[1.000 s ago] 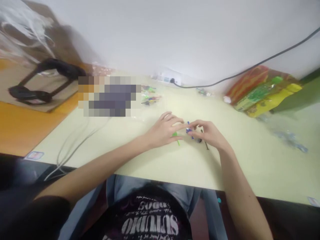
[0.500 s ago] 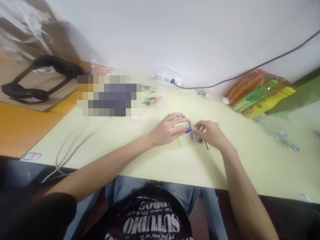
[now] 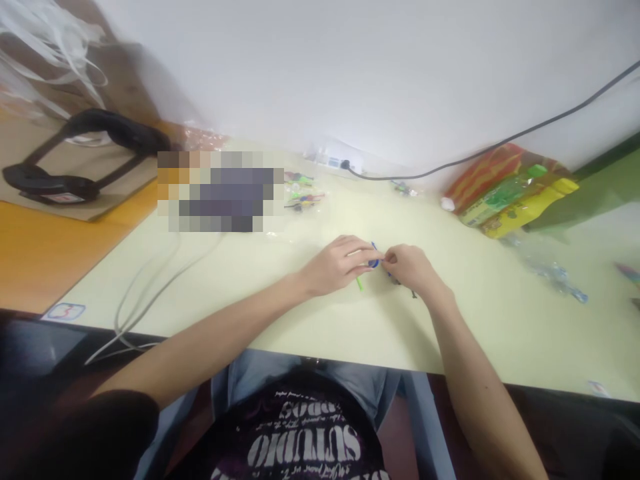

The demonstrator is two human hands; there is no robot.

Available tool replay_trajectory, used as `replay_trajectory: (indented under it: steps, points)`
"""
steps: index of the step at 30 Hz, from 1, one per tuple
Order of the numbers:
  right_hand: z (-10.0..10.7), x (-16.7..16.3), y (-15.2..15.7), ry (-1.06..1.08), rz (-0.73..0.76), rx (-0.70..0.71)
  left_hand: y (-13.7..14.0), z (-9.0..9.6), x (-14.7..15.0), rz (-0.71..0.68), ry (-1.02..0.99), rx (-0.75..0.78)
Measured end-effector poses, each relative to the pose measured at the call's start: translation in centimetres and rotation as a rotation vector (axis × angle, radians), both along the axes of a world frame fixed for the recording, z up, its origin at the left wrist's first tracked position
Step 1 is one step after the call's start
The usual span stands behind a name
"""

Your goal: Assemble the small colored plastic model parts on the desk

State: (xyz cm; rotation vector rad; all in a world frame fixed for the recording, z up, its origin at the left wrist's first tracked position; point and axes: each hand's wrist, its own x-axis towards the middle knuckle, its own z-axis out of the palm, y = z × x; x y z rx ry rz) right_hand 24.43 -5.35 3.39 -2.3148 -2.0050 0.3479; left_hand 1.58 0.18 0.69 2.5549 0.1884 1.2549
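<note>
Between my two hands is a small blue plastic piece, partly covered by fingers; its exact kind does not show. My left hand pinches it from the left with thumb and fingers. From the right, my right hand meets it, thumb and fingertips pressed together on its near side. A thin green stick lies on the table below my left fingers. Under my right hand a dark thin stick pokes out, mostly hidden.
Bagged small colourful parts lie behind my hands. A green-capped bottle and a yellow bottle lie at the right, near clear plastic wrap. A black cable runs along the wall. White cords cross the left edge.
My right hand has moved slightly left and closed its fingertips near the blue piece, covering more of the dark parts beneath. The blue piece has turned and is less visible.
</note>
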Motion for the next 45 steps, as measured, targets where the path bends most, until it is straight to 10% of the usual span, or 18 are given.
replay_trajectory:
  steps: [15,45]
  points:
    - [0.4,-1.5,-1.8,1.092,-0.023,0.290,0.5,-0.3,0.2,0.011,-0.171,-0.395]
    - [-0.7,-3.9,-3.1,1.579,0.024,0.050,0.0,-0.5,0.9,-0.175,-0.227,-0.814]
